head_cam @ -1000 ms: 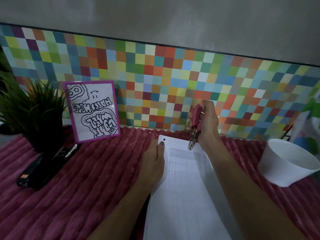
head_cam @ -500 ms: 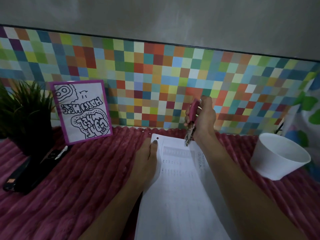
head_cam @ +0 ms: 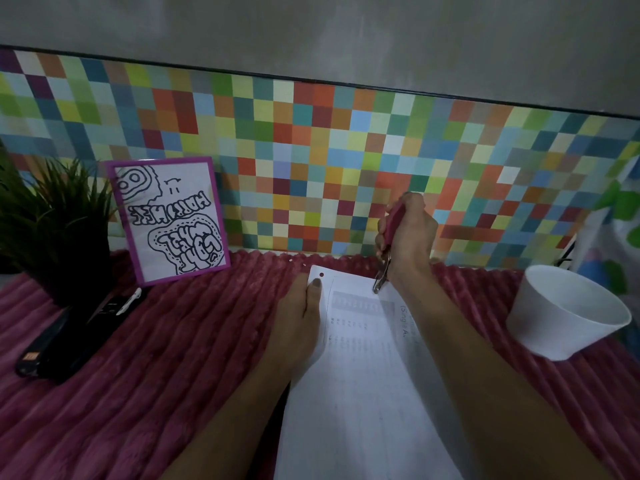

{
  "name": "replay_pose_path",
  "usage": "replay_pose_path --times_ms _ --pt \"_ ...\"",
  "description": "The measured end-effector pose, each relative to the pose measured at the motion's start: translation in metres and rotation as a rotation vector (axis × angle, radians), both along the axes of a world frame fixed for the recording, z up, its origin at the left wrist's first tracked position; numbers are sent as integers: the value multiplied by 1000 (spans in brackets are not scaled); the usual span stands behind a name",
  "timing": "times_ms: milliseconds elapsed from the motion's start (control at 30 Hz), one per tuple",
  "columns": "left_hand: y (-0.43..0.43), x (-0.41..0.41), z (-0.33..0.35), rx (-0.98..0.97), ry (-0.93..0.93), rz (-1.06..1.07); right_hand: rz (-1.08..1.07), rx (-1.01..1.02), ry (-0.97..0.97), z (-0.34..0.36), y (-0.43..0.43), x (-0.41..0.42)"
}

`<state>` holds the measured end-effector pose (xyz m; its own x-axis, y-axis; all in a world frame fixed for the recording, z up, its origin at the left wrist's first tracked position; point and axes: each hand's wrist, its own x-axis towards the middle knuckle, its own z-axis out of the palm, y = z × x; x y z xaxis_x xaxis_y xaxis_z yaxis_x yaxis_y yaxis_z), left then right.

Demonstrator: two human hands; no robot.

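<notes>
— Where was the punch?
— In my right grip (head_cam: 407,233), which was clenched round the pink handles. The punch (head_cam: 394,221) stood nearly upright, and its metal head poked out below my palm at the far edge of the paper (head_cam: 363,393), toward the right corner.
— And the paper?
— It lay flat on the bench (head_cam: 173,341), running lengthwise away from me. One hole (head_cam: 321,274) showed near its far left corner.
— Your other grip?
— My left grip (head_cam: 299,317) was released, fingers straight and together. It pressed down the paper's left edge, with a fingertip just short of that hole.
— Your arms?
— Both forearms reached forward. The right one crossed above the sheet with the wrist raised, and the left came in from the sheet's left side. I couldn't tell whether the punch's jaws had closed on the sheet.
— Anything nearby?
— A white cup (head_cam: 568,317), well off to the right.
</notes>
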<state>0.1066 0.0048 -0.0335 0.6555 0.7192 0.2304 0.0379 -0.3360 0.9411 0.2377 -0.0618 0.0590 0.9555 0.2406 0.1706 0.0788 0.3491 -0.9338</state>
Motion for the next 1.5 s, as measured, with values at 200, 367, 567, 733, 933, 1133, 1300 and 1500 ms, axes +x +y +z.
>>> replay_pose_path --times_ms 200,367,567,733,933,1133,1300,1500 --pt "0 -1 0 3 5 -17 18 -1 42 1 -3 0" --pt "1 -1 0 17 4 13 170 28 90 3 -10 1" --pt "0 -4 4 -32 -12 -28 169 67 86 4 -14 -2" --pt "-4 -8 11 -3 10 -42 160 94 95 2 -16 -3" --pt "-4 -8 8 17 -4 -43 236 85 86 0 -19 1" --pt "-1 -4 4 1 -8 -15 360 105 108 2 -21 1" --pt "0 -1 2 -23 -17 36 469 200 85 5 -24 6" --pt "0 -4 5 -8 8 29 362 244 146 0 -22 8"
